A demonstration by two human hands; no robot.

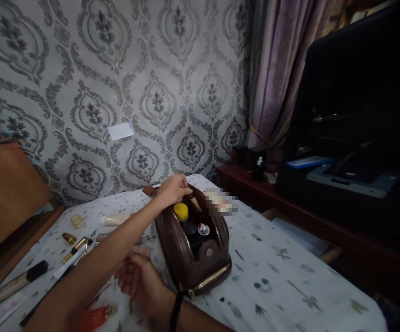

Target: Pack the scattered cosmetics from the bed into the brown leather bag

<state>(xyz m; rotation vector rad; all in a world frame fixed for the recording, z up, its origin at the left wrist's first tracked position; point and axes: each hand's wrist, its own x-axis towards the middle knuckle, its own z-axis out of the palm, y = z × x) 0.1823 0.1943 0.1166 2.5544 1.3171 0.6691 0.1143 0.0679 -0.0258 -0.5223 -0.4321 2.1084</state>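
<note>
My left hand reaches over the far end of an open brown cosmetic bag, its fingertips pinched on the top of a small beige tube inside the opening. A yellow-lidded container, a silver-topped item and dark round items stand in the bag. Left of the bag, my right hand is palm up with loosely curled fingers and nothing visible in it. Just beyond it lies a pinkish flat item. A cream tube lies behind my left forearm.
Several cosmetics lie at the left, among them a dark-capped bottle and a gold-and-black tube. A red bottle is at the near edge. A dark red shelf and a large black screen stand at the right.
</note>
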